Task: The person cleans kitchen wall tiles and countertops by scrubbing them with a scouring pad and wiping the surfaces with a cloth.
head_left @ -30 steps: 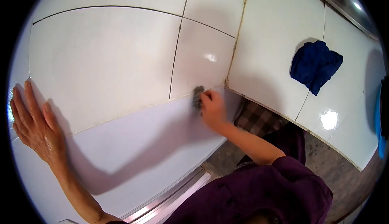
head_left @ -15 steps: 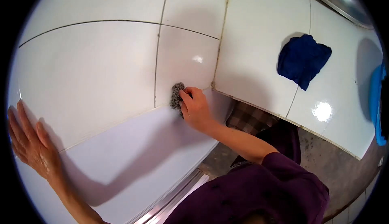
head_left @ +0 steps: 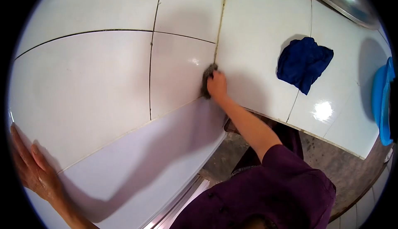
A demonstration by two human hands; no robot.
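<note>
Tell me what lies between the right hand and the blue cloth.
In the head view, only white tile, partly shadowed, lies between the right hand and the blue cloth.

Bright overall, white light. Blown-out glare on counter just below navy cloth; smaller highlight on metal surface to its upper right. Soft long shadow on pale panel, well to cloth's lower left. Right hand and grey scrubber, left of cloth, slightly blurred. Fisheye: bowed tile lines, black corners.
</note>
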